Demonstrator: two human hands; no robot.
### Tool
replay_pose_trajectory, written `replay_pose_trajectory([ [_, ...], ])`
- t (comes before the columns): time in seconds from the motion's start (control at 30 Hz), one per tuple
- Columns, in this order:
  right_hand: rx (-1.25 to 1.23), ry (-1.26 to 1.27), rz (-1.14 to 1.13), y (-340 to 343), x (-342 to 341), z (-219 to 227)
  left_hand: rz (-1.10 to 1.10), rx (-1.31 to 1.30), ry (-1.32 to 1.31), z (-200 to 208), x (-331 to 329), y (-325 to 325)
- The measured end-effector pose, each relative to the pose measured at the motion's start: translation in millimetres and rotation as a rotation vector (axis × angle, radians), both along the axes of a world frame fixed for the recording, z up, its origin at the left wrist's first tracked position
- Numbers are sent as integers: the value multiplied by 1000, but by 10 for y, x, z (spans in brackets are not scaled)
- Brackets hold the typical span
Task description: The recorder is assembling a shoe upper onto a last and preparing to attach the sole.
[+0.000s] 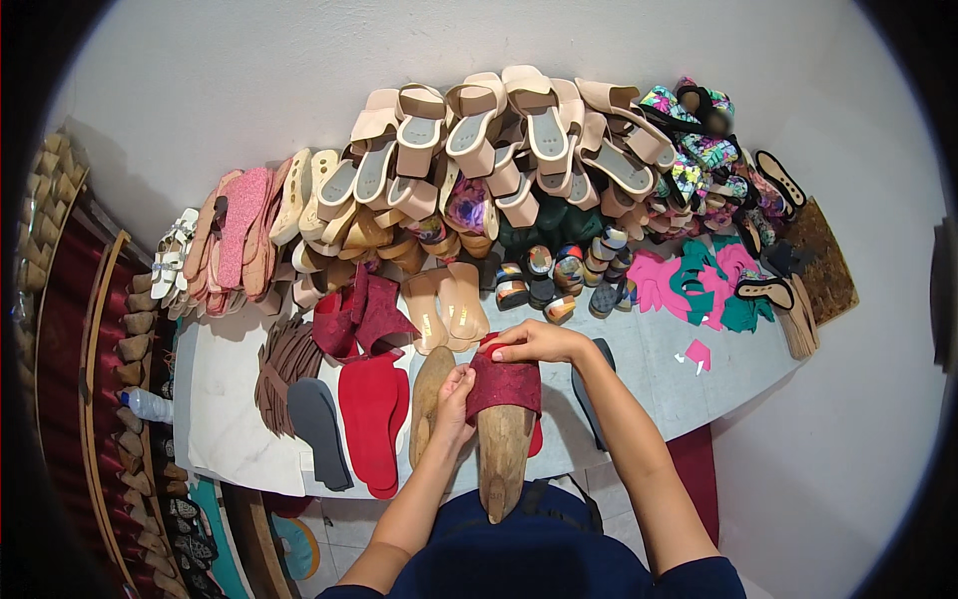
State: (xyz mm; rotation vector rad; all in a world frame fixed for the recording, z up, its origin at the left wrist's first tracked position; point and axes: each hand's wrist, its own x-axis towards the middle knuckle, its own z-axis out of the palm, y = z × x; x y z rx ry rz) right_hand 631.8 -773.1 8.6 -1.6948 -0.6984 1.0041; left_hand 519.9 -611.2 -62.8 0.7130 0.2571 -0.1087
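Note:
A wooden shoe last (502, 459) points toward me at the table's near edge, with a dark red patterned shoe upper (507, 387) wrapped around it. My left hand (457, 401) pinches the upper's left side. Over its far end lies my right hand (539, 342), thumb and fingers closed on the upper, next to a bit of bright red. A second wooden last (430, 399) lies just left of my left hand. Bright red insoles (371, 424) and dark grey soles (319, 429) lie further left. Part of a red sole shows behind the upper's right side.
Beige heeled sandals (544, 130) are piled along the wall. Tan insoles (447, 304), dark red uppers (364, 314) and brown strips (286, 374) lie beyond my hands. Pink and green scraps (699, 285) are at right. Shelves of lasts (133, 347) stand at left.

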Motion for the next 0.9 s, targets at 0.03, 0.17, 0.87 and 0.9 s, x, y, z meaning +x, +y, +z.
replay_pose_trajectory([
  [0.03, 12, -2, -3, 4, -14, 13, 3, 0, 0, -40, 5, 7],
  [0.17, 21, 8, -10, -1, -23, 62, -138, 100, -53, -125, 32, 39],
  [0.87, -11, 7, -68, 120, -46, -31, -400, -769, 177, -93, 113, -193],
  [0.9, -14, 11, -71, 121, -48, -44, -418, -780, 181, -108, 118, -188],
])
